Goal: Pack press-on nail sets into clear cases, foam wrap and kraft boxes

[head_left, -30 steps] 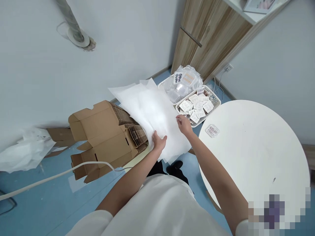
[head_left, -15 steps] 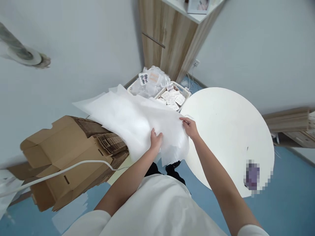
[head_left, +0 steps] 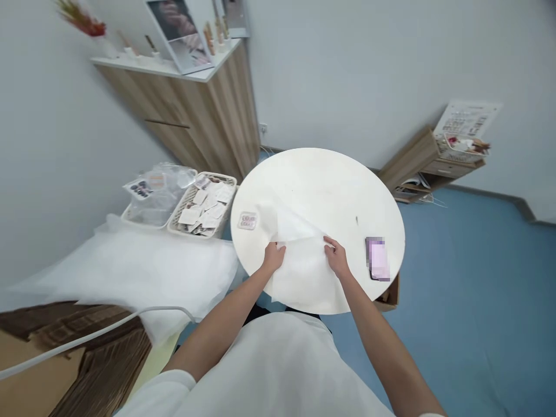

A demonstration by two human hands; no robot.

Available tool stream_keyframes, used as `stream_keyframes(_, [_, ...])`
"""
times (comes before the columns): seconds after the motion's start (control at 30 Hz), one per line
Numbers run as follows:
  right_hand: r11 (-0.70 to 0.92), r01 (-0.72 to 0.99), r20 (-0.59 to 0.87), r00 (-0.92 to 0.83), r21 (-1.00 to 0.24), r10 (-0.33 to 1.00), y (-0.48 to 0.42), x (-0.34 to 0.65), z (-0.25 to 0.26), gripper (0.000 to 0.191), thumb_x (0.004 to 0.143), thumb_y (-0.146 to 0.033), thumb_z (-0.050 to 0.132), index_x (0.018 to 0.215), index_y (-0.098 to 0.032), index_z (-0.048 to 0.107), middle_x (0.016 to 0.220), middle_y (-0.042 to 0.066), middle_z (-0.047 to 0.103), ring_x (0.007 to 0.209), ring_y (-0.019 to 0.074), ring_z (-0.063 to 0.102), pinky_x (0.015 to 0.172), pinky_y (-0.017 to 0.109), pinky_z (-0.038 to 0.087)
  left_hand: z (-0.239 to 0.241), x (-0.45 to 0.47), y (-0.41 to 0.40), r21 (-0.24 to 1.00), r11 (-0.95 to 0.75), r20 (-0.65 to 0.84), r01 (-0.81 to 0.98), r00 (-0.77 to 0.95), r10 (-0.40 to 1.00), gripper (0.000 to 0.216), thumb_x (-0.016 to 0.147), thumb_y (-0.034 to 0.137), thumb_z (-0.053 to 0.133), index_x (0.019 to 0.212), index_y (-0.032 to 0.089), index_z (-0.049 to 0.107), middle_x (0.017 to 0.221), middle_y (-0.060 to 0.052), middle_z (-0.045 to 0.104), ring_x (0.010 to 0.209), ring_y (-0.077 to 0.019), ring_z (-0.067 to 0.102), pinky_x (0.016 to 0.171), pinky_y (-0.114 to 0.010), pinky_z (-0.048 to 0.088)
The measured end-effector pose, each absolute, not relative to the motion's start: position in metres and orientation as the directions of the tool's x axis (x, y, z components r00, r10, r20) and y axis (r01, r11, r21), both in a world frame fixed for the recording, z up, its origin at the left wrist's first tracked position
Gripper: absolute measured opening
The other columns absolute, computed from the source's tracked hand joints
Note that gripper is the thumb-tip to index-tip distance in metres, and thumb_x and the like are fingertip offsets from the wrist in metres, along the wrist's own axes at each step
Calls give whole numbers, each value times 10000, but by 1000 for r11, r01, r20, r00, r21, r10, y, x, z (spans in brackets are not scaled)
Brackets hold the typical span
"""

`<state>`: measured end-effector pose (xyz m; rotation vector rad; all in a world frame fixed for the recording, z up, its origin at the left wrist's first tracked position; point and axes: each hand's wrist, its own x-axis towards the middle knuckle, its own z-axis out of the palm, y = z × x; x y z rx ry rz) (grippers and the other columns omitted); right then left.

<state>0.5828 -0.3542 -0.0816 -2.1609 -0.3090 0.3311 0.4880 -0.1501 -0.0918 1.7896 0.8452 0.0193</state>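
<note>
A thin white foam sheet (head_left: 299, 275) hangs between my two hands over the near part of the round white table (head_left: 321, 174). My left hand (head_left: 273, 256) pinches its left edge, and my right hand (head_left: 336, 258) grips the right side with the fingertips. Part of the sheet folds up beyond my hands. Left of it on the table lies a small clear packet (head_left: 247, 220) with pinkish pieces inside. To my left, a stack of similar white foam sheets (head_left: 143, 260) rests over flattened cardboard boxes (head_left: 87, 376).
Two white baskets stand left of the table: one basket (head_left: 174, 227) holds small white cards, the other has clear plastic bags (head_left: 163, 197). A pixelated pinkish-purple object (head_left: 377, 259) lies at the table's right. A white cable (head_left: 99, 333) crosses the boxes. Behind stands a wooden cabinet (head_left: 182, 110).
My view and hands have turned right from the foam stack to the round table. One sheet is now off the stack and held in both hands; my left hand has closed on its edge.
</note>
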Motion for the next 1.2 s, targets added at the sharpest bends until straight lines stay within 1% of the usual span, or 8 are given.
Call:
stream_keyframes(0.1, [-691, 139, -153, 927, -709, 343, -392, 586, -97, 400, 779, -304, 397, 1157, -217, 496, 1109, 92, 541, 930, 214, 530, 753, 382, 456, -101, 509, -175, 820, -246, -360, 516, 800, 480, 542, 714, 156, 532, 1240, 191, 404, 1198, -79, 516, 1123, -223, 461, 944, -349, 354])
stream_keyframes(0.2, [-834, 256, -131, 924, -489, 360, -407, 590, -103, 392, 766, -312, 464, 1150, -250, 510, 1229, 123, 428, 1110, 289, 400, 844, 462, 384, -110, 517, -190, 799, -272, -380, 537, 801, 463, 591, 711, 132, 531, 1274, 197, 363, 1283, -82, 445, 1178, -216, 410, 974, -331, 320])
stream_keyframes(0.3, [-842, 408, -101, 878, -354, 468, -406, 599, -102, 366, 789, -270, 444, 1150, -273, 506, 1265, 115, 381, 1146, 291, 347, 900, 485, 308, -115, 517, -197, 775, -227, -431, 589, 756, 493, 605, 715, 145, 540, 1285, 201, 345, 1264, -84, 464, 1175, -215, 415, 964, -329, 326])
stream_keyframes(0.57, [-715, 636, -149, 708, -290, 690, -382, 624, -111, 376, 777, -305, 481, 1142, -216, 461, 1380, 128, 277, 1245, 299, 236, 945, 488, 215, -116, 519, -190, 690, -304, -419, 657, 705, 572, 657, 730, 245, 549, 1317, 158, 267, 1144, -122, 525, 1085, -239, 478, 904, -349, 363])
stream_keyframes(0.73, [-682, 674, -214, 649, -284, 730, -367, 634, -109, 458, 754, -295, 505, 1195, -220, 408, 1345, 122, 347, 1193, 297, 315, 941, 452, 228, -114, 512, -183, 598, -491, -299, 634, 745, 597, 663, 751, 268, 515, 1333, 163, 214, 1148, -125, 478, 1064, -245, 473, 862, -358, 393])
stream_keyframes(0.83, [-702, 676, -253, 656, -222, 711, -360, 637, -103, 481, 748, -299, 499, 1211, -218, 397, 1326, 126, 359, 1160, 293, 346, 926, 436, 252, -112, 502, -179, 487, -705, -149, 515, 845, 514, 597, 772, 230, 478, 1322, 184, 252, 1265, -133, 382, 1143, -268, 388, 887, -388, 366])
stream_keyframes(1.0, [-733, 663, -245, 693, -153, 678, -355, 628, -98, 466, 765, -271, 460, 1221, -203, 391, 1352, 127, 312, 1203, 281, 297, 937, 418, 253, -112, 496, -168, 280, -940, -80, 193, 981, 178, 468, 791, 103, 384, 1222, 279, 428, 1332, -80, 355, 1167, -267, 347, 919, -437, 299])
stream_keyframes(1.2, [-802, 564, -194, 780, -194, 595, -372, 580, -99, 428, 806, -267, 393, 1228, -199, 387, 1355, 114, 321, 1224, 253, 296, 940, 397, 279, -114, 497, -161, 237, -937, -169, 255, 961, 219, 425, 816, 214, 374, 1234, 274, 425, 1347, -96, 327, 1186, -287, 300, 897, -461, 294])
